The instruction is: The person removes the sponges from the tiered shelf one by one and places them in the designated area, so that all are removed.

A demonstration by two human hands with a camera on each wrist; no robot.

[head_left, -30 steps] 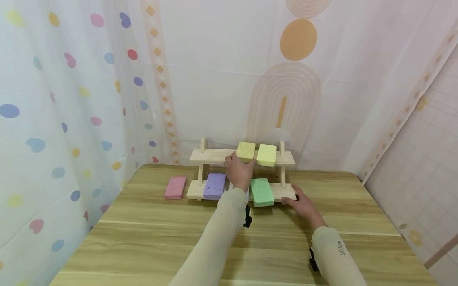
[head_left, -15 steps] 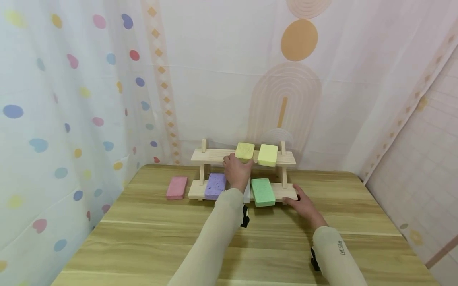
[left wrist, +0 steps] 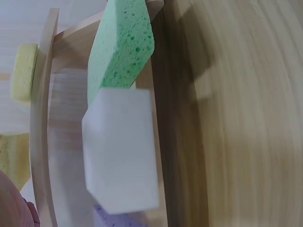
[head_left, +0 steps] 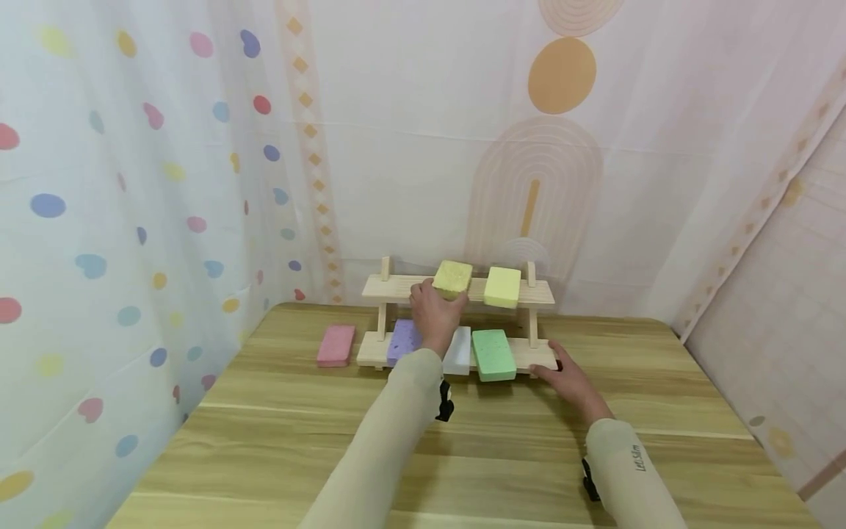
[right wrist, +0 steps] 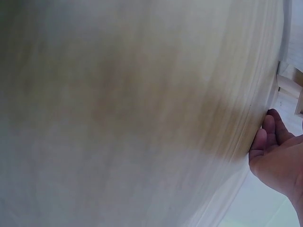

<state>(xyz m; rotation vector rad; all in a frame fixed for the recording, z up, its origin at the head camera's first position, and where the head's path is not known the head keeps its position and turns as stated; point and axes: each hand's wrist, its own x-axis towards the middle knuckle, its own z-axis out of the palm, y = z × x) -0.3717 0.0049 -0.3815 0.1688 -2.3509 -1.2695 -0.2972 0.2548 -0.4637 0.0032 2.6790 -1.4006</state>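
My left hand (head_left: 436, 316) pinches a yellow sponge (head_left: 453, 278) between thumb and fingers, at the upper shelf of a two-tier wooden rack (head_left: 403, 286). To its right on the same shelf rests a second, paler yellow sponge (head_left: 502, 286). On the lower shelf, a purple sponge (head_left: 402, 342), a white sponge (left wrist: 120, 151) and a green sponge (left wrist: 125, 47) lie side by side. My left arm partly hides the purple and white ones. My right hand (head_left: 570, 380) grips the right end of the lower shelf, thumb at the front edge.
A pink sponge (head_left: 336, 345) lies on the wooden table (head_left: 515, 455) just left of the rack. Behind the table hangs a patterned curtain (head_left: 423, 184), with a dotted one (head_left: 132, 294) along the left side.
My left hand has shifted the yellow sponge slightly left, widening the gap to the other yellow one. More of the white sponge shows. The right hand stays on the rack; the head view has turned slightly left.
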